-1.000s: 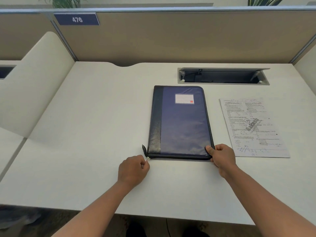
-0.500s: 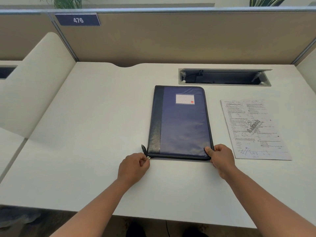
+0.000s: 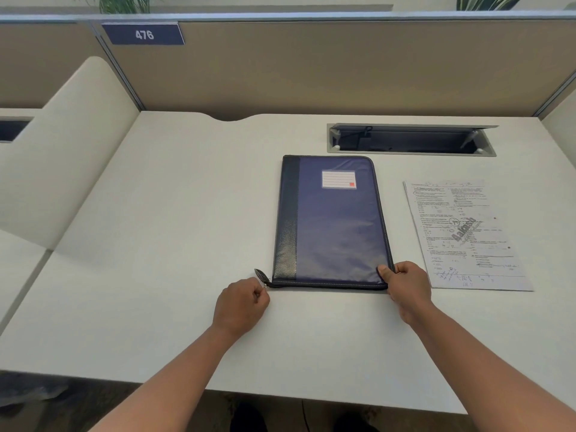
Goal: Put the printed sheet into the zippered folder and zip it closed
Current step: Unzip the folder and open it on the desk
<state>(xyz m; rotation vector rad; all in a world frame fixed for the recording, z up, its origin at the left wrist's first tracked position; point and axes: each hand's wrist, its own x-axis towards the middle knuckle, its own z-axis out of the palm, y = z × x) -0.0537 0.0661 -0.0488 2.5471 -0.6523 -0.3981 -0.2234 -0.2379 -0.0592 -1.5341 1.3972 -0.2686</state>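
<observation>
A dark blue zippered folder (image 3: 333, 222) with a black spine strip and a white label lies flat and closed on the white desk (image 3: 174, 244). My right hand (image 3: 405, 285) grips its near right corner, thumb on the cover. My left hand (image 3: 241, 302) is curled at the near left corner, fingers pinched on the zipper pull (image 3: 264, 285) beside a small dark tab. The printed sheet (image 3: 464, 235) lies flat on the desk just right of the folder, apart from it.
An open cable tray slot (image 3: 411, 139) is sunk into the desk behind the folder. Beige partition walls (image 3: 311, 67) close off the back and sides, with a "476" sign (image 3: 143, 34) at top left. The desk's front edge runs below my forearms.
Both hands stay at the folder's near corners. My left hand has closed in slightly on the zipper pull. The folder and sheet have not moved.
</observation>
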